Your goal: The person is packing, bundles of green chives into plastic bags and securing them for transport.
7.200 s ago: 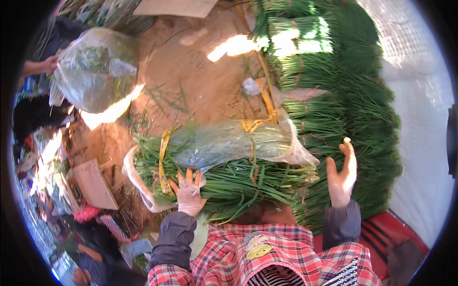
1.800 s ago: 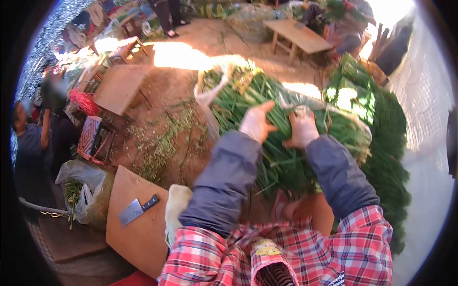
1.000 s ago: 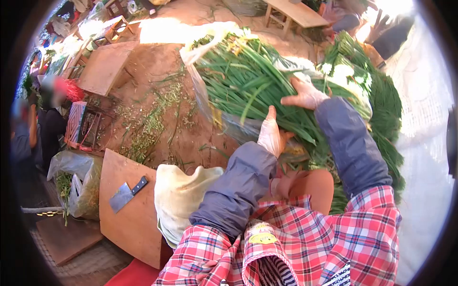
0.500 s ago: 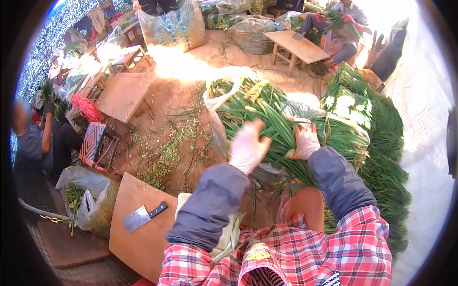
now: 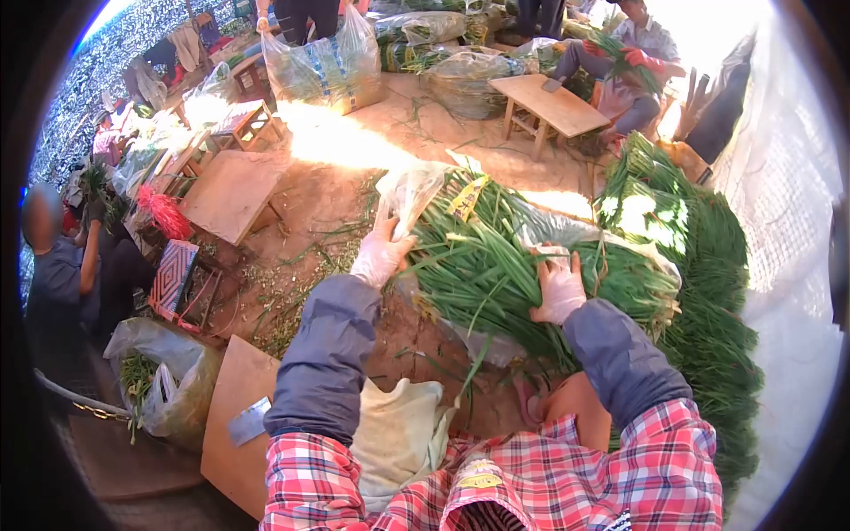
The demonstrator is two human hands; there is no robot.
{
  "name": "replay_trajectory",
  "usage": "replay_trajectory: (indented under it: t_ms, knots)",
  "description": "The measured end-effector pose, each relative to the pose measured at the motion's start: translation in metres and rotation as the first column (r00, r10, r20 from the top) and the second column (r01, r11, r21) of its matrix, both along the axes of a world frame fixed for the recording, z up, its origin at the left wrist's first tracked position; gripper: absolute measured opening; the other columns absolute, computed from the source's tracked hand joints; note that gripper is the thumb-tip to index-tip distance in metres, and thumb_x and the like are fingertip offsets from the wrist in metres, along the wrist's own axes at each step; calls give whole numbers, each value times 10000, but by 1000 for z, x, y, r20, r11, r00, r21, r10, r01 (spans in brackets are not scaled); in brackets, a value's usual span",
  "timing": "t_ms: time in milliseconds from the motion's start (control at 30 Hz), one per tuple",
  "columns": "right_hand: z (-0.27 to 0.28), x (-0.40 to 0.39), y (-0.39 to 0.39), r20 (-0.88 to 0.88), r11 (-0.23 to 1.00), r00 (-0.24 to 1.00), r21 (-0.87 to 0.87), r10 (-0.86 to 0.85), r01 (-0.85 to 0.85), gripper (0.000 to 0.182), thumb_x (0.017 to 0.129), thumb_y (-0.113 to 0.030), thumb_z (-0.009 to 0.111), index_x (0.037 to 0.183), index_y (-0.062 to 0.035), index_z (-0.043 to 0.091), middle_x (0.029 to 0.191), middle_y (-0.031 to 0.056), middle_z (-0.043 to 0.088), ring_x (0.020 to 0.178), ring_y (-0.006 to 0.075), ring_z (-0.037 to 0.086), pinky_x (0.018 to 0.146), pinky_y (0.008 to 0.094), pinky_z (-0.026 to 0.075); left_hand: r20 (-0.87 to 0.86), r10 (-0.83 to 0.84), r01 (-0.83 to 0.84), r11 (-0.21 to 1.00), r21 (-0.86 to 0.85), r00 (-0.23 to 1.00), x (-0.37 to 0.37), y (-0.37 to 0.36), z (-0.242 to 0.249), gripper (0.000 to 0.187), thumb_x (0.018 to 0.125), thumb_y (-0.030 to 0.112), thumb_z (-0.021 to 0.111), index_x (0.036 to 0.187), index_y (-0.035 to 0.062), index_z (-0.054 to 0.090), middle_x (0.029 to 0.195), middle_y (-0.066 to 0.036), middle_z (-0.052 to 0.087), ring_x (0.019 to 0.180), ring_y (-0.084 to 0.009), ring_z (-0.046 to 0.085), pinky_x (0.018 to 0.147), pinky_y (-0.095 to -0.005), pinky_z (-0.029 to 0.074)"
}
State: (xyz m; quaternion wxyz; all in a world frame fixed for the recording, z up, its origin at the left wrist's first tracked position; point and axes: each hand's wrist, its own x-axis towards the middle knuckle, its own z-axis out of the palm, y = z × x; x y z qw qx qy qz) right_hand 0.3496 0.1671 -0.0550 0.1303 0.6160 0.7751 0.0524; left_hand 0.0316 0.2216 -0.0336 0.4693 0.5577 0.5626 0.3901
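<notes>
My gloved left hand [image 5: 381, 254] grips the rim of a clear plastic bag [image 5: 414, 196] at its left side. Long green garlic chives [image 5: 482, 274] fill the bag and spill out of its open side. My gloved right hand [image 5: 560, 288] is on the chives, fingers curled over them near a fold of plastic. A yellow label [image 5: 467, 198] lies on top of the bundle. To the lower left, a cleaver's blade [image 5: 250, 422] rests on a wooden board [image 5: 232, 460]; my left sleeve hides its handle.
A large heap of chives [image 5: 713, 292] lies along the right by a white sheet [image 5: 788, 354]. A bag of trimmings [image 5: 181, 376] stands lower left. Low tables [image 5: 232, 190] [image 5: 553, 102] stand farther off. Co-workers sit at left [image 5: 66, 274] and upper right [image 5: 637, 66].
My left hand has moved left from above the chives to the bag's rim and taken hold of it. More loose stalks show spread toward me. My left sleeve now covers the cleaver's handle.
</notes>
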Motion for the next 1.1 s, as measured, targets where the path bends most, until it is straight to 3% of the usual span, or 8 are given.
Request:
replay_trajectory:
  t_ms: [67, 367, 500, 667, 800, 900, 1000, 1100]
  knots:
    - [1, 1, 0, 33, 1000, 999, -12, -15, 15, 1073, 554, -552, 702, 1366, 1, 272, 1447, 215, 211, 1360, 338, 155, 1068, 562, 117, -26, 100, -100, 995, 13, 995, -8, -29, 0, 527, 826, 203, 595, 1287, 7, 432, 757, -55, 577, 457, -89, 482, 424, -235, 402]
    - [-6, 13, 8, 76, 998, 997, -68, 15, -10, 1150, 524, -548, 727, 1392, -1, 208, 1476, 180, 157, 1361, 314, 185, 1087, 511, 108, 213, 121, -80, 978, -193, 969, -2, -112, -9, 215, 911, 249, 509, 959, 53, 582, 505, -10, 508, 365, -70, 386, 350, -211, 285]
    - [-5, 23, 12, 73, 995, 995, -84, 63, -57, 1131, 528, -553, 718, 1388, -7, 227, 1467, 194, 170, 1360, 308, 185, 1091, 501, 105, 214, 124, -87, 980, -177, 969, -12, -125, -3, 227, 909, 256, 527, 963, 49, 601, 576, 4, 531, 403, -55, 459, 368, -190, 330]
    - [-9, 21, -4, 32, 993, 992, 17, 119, -119, 1077, 526, -553, 713, 1363, -20, 296, 1443, 211, 220, 1347, 307, 221, 1090, 514, 96, 336, 204, -265, 953, 145, 920, -61, -67, 26, 198, 911, 212, 521, 846, 40, 594, 519, -17, 522, 395, -78, 439, 389, -207, 343]
    - [-9, 24, -12, -51, 992, 991, 15, 124, -123, 1085, 517, -549, 724, 1366, -24, 298, 1447, 210, 216, 1347, 316, 220, 1089, 523, 81, 656, 238, -373, 925, 73, 717, -55, -14, 58, 168, 908, 142, 505, 798, 40, 582, 516, -3, 495, 395, -80, 410, 385, -221, 332]
    - [-10, 24, -13, -74, 991, 989, 22, 132, -131, 1095, 516, -556, 723, 1372, -29, 291, 1453, 210, 202, 1351, 333, 202, 1086, 533, 65, 489, 294, -429, 883, 189, 821, -54, 26, 48, 55, 815, 76, 626, 813, 45, 581, 567, 7, 514, 403, -63, 408, 358, -215, 318]
    - [-10, 23, -14, -57, 989, 987, 24, 148, -147, 1104, 525, -585, 702, 1380, -27, 281, 1461, 212, 177, 1360, 353, 159, 1081, 547, 44, 274, 246, -267, 963, 42, 930, -42, 35, 48, 209, 850, 136, 598, 1039, 46, 605, 641, -19, 573, 401, -56, 414, 371, -212, 359]
    - [-9, 22, -11, 36, 990, 989, -33, 141, -140, 1109, 537, -623, 666, 1381, -14, 285, 1472, 218, 134, 1370, 367, 98, 1072, 561, 16, 554, 120, -153, 988, 13, 824, -26, 36, 69, 147, 863, 145, 596, 974, 48, 591, 681, -35, 594, 398, -80, 394, 396, -229, 384]
